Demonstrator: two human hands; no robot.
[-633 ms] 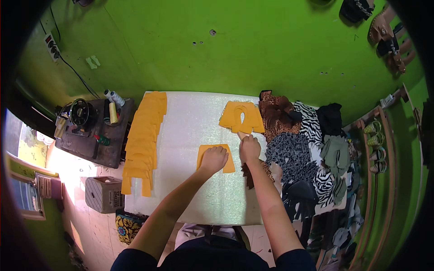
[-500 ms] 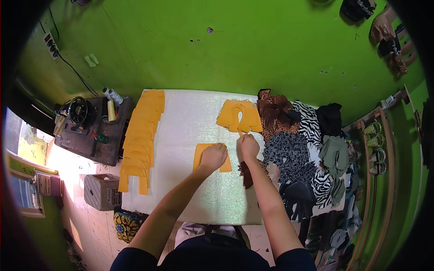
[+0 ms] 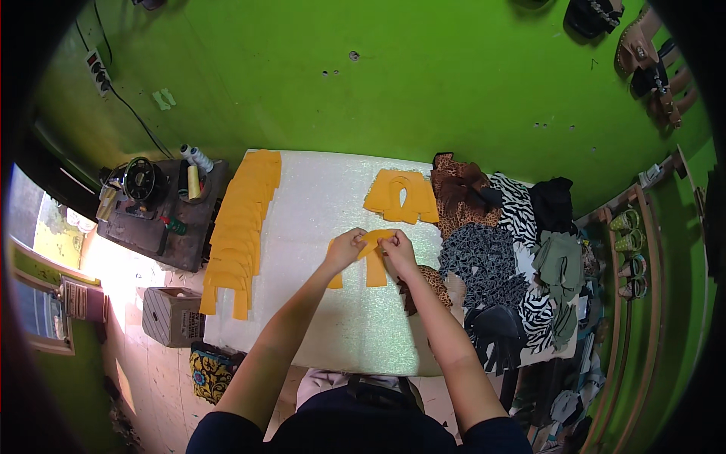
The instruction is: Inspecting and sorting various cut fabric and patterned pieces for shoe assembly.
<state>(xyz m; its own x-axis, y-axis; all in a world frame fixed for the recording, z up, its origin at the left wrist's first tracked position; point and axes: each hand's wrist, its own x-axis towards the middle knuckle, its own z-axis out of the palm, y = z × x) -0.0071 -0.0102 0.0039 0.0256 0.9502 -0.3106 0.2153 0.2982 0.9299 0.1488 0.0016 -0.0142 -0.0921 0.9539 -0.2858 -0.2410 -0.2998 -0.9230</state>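
My left hand (image 3: 346,251) and my right hand (image 3: 399,251) are close together over the middle of the table. Both pinch a small curved mustard-yellow cut piece (image 3: 374,238) stretched between their fingers. Under it, flat on the table, lies a yellow arch-shaped cut piece (image 3: 376,274), partly hidden by the hands and the held piece. Just beyond the hands sits a pile of yellow arch-shaped pieces (image 3: 382,195) with an oval gap in the middle. Along the left edge, more yellow pieces (image 3: 236,231) overlap in a long row.
The white-topped table (image 3: 318,325) stands against a green wall. Leopard, zebra, black and grey-green scraps (image 3: 484,257) crowd its right side. Left of it are a sewing machine (image 3: 140,180) with thread cones (image 3: 198,159) and a grey crate (image 3: 172,316). A shoe rack (image 3: 631,250) stands right.
My right hand has drawn back from the far pile toward my left hand. The curved yellow piece is now held between both hands above the one lying on the table.
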